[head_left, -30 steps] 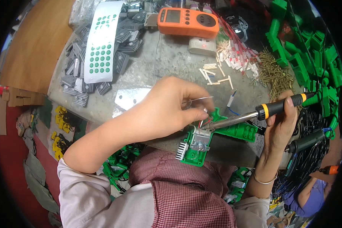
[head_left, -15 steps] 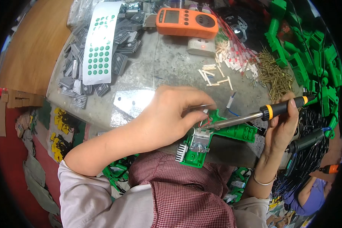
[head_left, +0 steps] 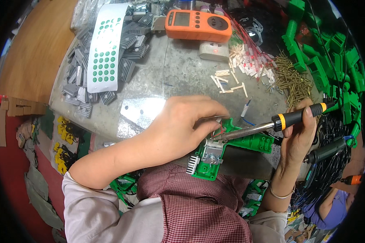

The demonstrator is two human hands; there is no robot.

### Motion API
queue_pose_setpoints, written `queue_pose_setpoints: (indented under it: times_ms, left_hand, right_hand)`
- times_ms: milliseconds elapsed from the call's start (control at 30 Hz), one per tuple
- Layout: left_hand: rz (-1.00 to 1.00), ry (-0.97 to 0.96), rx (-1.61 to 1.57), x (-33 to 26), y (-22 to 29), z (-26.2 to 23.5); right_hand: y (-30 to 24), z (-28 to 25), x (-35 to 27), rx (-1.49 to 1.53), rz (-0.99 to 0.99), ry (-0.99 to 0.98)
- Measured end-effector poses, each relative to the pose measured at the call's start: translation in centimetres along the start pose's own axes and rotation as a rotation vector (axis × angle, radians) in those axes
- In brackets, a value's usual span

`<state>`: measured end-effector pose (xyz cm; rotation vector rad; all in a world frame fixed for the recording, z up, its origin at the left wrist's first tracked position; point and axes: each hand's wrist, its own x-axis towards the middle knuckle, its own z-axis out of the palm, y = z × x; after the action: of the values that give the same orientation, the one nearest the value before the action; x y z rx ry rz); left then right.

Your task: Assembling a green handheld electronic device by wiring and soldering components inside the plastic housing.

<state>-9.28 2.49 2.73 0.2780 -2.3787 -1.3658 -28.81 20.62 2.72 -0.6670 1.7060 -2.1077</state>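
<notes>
My right hand [head_left: 298, 131] grips a soldering iron [head_left: 288, 120] by its black handle with orange bands. Its metal shaft slants down to the left, the tip end at a metal part [head_left: 212, 152] set in a green plastic housing [head_left: 249, 141]. My left hand [head_left: 186, 121] is closed in a pinch just above the housing, with a thin silvery strand of solder wire [head_left: 213, 118] between thumb and fingers. Short red and white wires [head_left: 219, 131] show beside its thumb. A white ribbed piece [head_left: 192, 165] sits at the housing's near left edge. The exact tip contact is too small to tell.
An orange meter [head_left: 198, 26] lies at the back by grey finned metal blocks [head_left: 127, 69] and a sticker sheet [head_left: 105, 56]. White sleeves [head_left: 251, 67], brass screws [head_left: 292, 79] and green housings [head_left: 318, 75] are heaped at right. Another person's purple sleeve [head_left: 334, 208] shows lower right.
The soldering iron and my right hand have shifted slightly left. My left hand keeps its pinch over the housing, almost unmoved.
</notes>
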Motion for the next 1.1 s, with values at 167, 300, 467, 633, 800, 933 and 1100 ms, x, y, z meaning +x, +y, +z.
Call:
queue_pose_setpoints:
  times_ms: [167,300,467,633,800,933,1100]
  left_hand:
    - [0.002,-0.005,0.006,-0.1,-0.1,0.0]
    - [0.025,0.009,0.017,-0.1,-0.1,0.1]
    - [0.006,0.006,0.013,-0.2,-0.1,0.1]
    - [0.036,0.010,-0.003,-0.2,-0.3,0.1]
    - [0.037,0.023,0.004,-0.3,-0.2,0.2]
    - [0.033,0.017,0.012,-0.3,-0.2,0.2]
    - [0.035,0.016,0.008,-0.3,-0.2,0.2]
  right_hand:
    - [-0.1,0.1,-0.1,0.010,-0.006,-0.012]
    - [-0.3,0.2,-0.2,-0.010,-0.008,0.025]
    - [-0.7,0.1,0.1,0.059,-0.021,0.056]
    - [-0.1,-0.9,0.4,0.050,-0.047,0.023]
    - [-0.5,-0.6,0.2,0.080,-0.021,-0.004]
    - [-0.5,-0.8,0.2,0.093,-0.020,-0.027]
    - [0.0,-0.9,0.4,0.074,-0.035,0.062]
